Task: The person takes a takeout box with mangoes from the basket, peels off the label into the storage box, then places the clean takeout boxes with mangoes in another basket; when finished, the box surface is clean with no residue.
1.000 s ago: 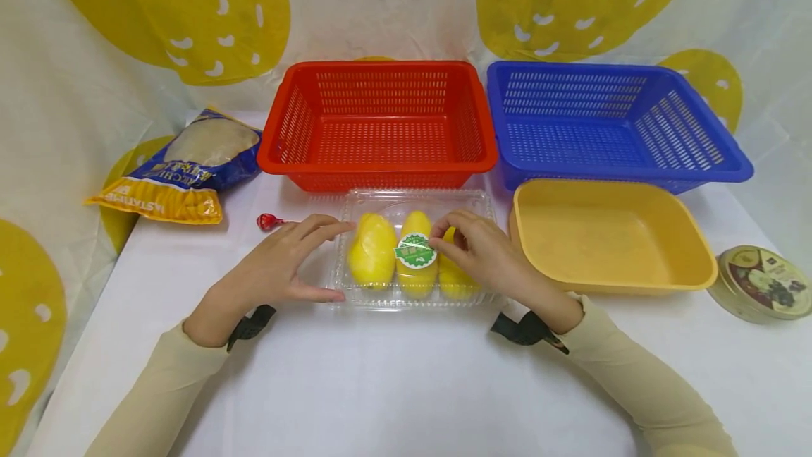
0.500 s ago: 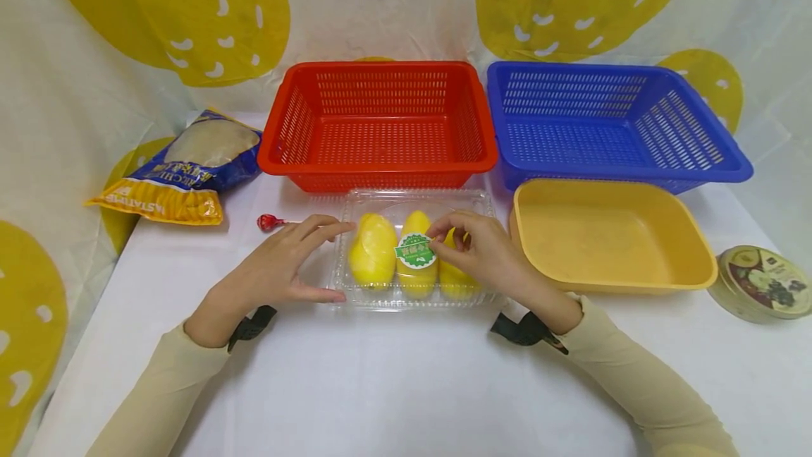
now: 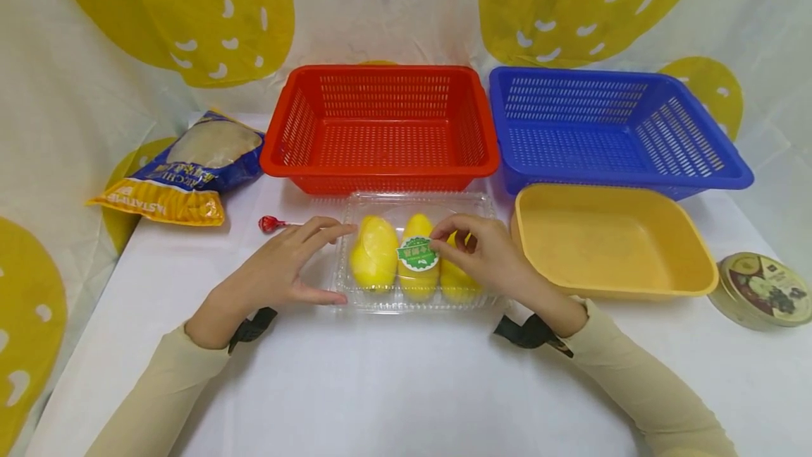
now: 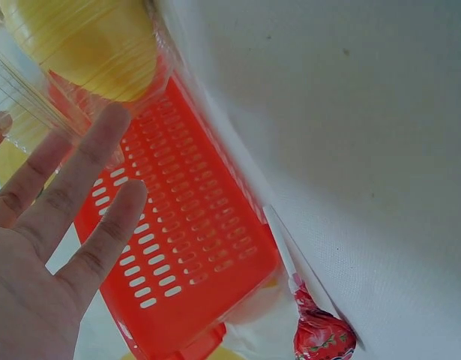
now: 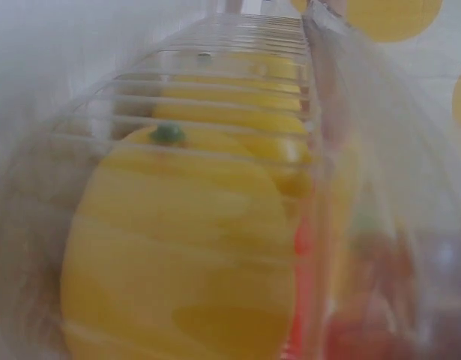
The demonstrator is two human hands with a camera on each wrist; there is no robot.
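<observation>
A clear plastic clamshell box [image 3: 374,304] lies on the white table with three yellow mangoes inside, among them the left mango [image 3: 373,259]. Over the middle one is a round green-and-white sticker [image 3: 417,254]. My right hand [image 3: 491,256] reaches in from the right, its thumb and forefinger pinching the sticker's right edge. My left hand [image 3: 279,266] is spread at the box's left side, fingertips right at the edge. In the left wrist view its fingers [image 4: 61,199] are fairly straight. A mango [image 5: 178,255] shows large through the box wall in the right wrist view.
Behind the box stand a red basket [image 3: 380,180] and a blue basket [image 3: 624,176]. A yellow tub [image 3: 612,288] is to the right, beside a round tin [image 3: 764,288]. On the left lie a blue-and-yellow bag [image 3: 184,168] and a red lollipop [image 3: 269,223].
The sticker has tilted a little and its glare has gone, so its print shows more clearly. Both hands stay nearly in place; the head view has shifted slightly.
</observation>
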